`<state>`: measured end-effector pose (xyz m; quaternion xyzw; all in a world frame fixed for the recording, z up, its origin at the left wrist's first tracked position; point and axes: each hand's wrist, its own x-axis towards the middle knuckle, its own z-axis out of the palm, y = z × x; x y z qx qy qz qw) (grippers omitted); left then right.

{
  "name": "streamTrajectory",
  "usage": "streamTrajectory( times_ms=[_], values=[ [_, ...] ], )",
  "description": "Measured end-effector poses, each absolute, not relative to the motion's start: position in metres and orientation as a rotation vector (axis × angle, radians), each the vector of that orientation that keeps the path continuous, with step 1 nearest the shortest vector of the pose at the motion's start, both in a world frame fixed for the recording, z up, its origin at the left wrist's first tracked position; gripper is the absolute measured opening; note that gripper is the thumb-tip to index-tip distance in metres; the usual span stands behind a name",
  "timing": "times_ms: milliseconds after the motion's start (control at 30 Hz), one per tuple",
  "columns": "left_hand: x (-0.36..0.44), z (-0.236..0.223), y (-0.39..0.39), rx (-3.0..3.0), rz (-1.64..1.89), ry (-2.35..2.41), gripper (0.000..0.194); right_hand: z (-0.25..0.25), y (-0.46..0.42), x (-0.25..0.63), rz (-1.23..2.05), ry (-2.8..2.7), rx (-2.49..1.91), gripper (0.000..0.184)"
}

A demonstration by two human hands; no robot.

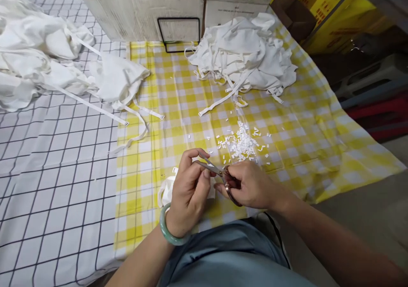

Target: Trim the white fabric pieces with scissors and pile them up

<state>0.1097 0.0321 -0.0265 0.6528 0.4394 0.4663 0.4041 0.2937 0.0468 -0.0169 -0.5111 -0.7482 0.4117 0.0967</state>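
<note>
My right hand (250,185) has its thumb and fingers in the handles of a pair of scissors (219,172). Their blades are parted and point left, reaching the fingertips of my left hand (193,185). That hand is closed in a pinch on a white cloth piece with a strap (167,189), mostly hidden behind the fingers and palm. What lies between the blades is too small to make out. Just beyond both hands, a scatter of small white snippets (244,144) covers part of the yellow checked cloth (296,138).
A heap of white strapped garments (242,53) lies at the back right. More white garments (38,44) spread across the grid-patterned cloth (57,168) on the left, straps trailing rightward. A black wire stand (178,19) stands before a large cardboard box (137,17).
</note>
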Motion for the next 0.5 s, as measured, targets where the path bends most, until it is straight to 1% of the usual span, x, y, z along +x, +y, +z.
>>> streamTrajectory(
  times_ms=[167, 300, 400, 500],
  values=[
    [0.135, -0.030, 0.051, 1.685, 1.068, 1.003, 0.021, -0.029, 0.043, 0.320, 1.234, -2.026, -1.673, 0.037],
    [0.135, -0.029, 0.057, 1.630, 1.022, 0.991, 0.023, -0.038, 0.040, 0.338, 1.460, -1.594, -1.648, 0.045],
    [0.116, -0.001, 0.059, 1.454, 1.014, 1.001, 0.026, -0.037, 0.058, 0.334, 1.501, -1.313, -1.402, 0.052],
    [0.094, 0.050, 0.064, 1.229, 1.137, 0.928, 0.028, -0.035, 0.092, 0.290, 1.519, -1.229, -0.946, 0.057]
  ],
)
